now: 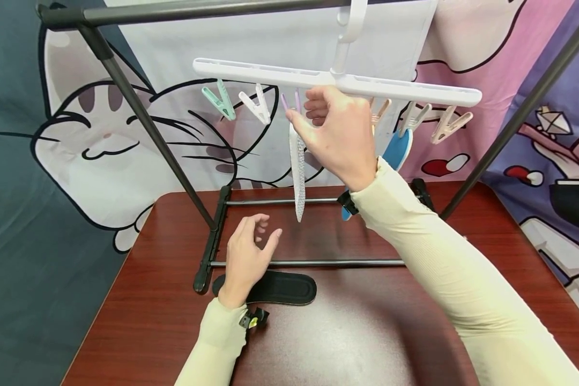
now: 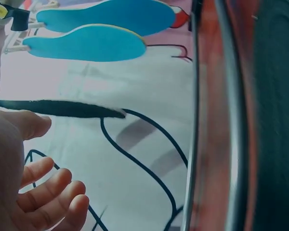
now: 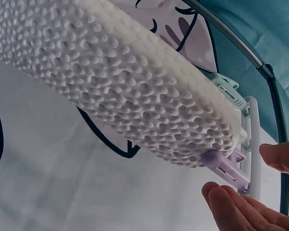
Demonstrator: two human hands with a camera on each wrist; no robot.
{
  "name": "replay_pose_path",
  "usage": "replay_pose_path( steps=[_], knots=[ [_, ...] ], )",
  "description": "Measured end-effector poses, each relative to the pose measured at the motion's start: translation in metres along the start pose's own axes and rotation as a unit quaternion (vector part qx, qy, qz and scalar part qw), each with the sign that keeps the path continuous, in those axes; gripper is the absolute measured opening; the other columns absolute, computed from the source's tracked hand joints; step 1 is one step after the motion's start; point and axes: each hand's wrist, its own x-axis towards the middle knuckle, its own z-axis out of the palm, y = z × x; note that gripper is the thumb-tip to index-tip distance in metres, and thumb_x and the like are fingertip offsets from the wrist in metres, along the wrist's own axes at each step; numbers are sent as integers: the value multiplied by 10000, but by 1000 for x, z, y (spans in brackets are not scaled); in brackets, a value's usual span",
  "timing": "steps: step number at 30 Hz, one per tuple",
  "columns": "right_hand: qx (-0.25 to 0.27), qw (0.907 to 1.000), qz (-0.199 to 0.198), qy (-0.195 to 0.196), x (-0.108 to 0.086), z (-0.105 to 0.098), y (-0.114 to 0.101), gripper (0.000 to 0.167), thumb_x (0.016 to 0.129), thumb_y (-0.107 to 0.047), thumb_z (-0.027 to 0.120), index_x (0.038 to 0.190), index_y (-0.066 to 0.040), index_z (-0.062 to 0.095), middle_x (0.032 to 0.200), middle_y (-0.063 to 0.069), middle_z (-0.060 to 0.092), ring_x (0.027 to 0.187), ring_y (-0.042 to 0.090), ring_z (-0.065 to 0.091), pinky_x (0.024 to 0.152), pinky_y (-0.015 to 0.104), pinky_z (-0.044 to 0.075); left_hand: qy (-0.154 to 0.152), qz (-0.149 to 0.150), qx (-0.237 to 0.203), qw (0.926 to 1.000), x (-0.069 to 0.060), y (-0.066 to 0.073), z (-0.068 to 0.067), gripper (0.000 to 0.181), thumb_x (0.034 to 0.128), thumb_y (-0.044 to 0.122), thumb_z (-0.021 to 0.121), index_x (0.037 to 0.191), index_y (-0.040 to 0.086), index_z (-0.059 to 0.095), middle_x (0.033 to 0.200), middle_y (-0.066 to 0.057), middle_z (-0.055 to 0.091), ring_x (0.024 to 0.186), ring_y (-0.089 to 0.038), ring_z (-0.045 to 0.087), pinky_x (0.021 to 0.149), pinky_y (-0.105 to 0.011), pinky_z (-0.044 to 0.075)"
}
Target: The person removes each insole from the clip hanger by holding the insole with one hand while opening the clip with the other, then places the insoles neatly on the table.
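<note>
A white insole (image 3: pixel 120 82) with a bumpy surface hangs from a purple clothespin (image 3: pixel 226 168) under the white hanger (image 1: pixel 270 74). The head view shows the same insole (image 1: pixel 297 171) nearly edge-on. Just right of that clip is my right hand (image 1: pixel 340 134), thumb and fingers apart, gripping nothing; in the right wrist view its fingertips (image 3: pixel 219 197) lie close by the purple clip. Lower down, my left hand (image 1: pixel 246 254) hovers above a black insole (image 1: pixel 289 288) on the table, fingers loosely bent and holding nothing. Two blue insoles (image 2: pixel 86 43) hang farther right on the hanger.
Green (image 1: pixel 220 100) and white (image 1: pixel 257 104) clothespins dangle at the hanger's left, beige ones (image 1: pixel 450 126) at its right. A dark metal rack (image 1: pixel 145 120) stands on the brown table (image 1: pixel 140 300), its low crossbars (image 1: pixel 338 263) spanning behind the black insole. Printed cloth hangs behind.
</note>
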Motion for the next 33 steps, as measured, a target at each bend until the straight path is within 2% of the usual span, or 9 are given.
replay_pose_path(
  steps=[8,16,24,33],
  knots=[
    [-78,9999,-42,-55,-2,5,2,380,868,-276,782,1052,51,721,929,158,759,791,220,752,753,324,584,167,74,-554,9983,18,12,18,449,909,278,743,1297,85,628,1122,-72,667,964,-205,647,780,-363,552],
    [-6,9999,27,-103,-2,7,2,354,869,-258,781,1045,45,724,939,155,759,801,212,754,749,320,586,126,149,-624,9979,34,23,27,511,915,239,735,1363,40,589,1212,-80,661,1072,-196,645,830,-346,551],
    [102,9998,73,-140,-2,7,2,354,861,-245,791,1045,48,722,931,150,759,798,208,752,754,298,581,215,206,-580,9979,39,34,31,430,904,236,746,1270,50,619,1055,-63,660,911,-183,653,780,-297,544],
    [219,9996,145,-131,-1,6,1,359,866,-258,786,1043,48,721,914,143,759,773,184,747,727,256,574,411,270,-714,9962,45,40,34,405,849,144,798,1182,9,610,992,-89,655,861,-187,658,721,-298,550]
  ],
)
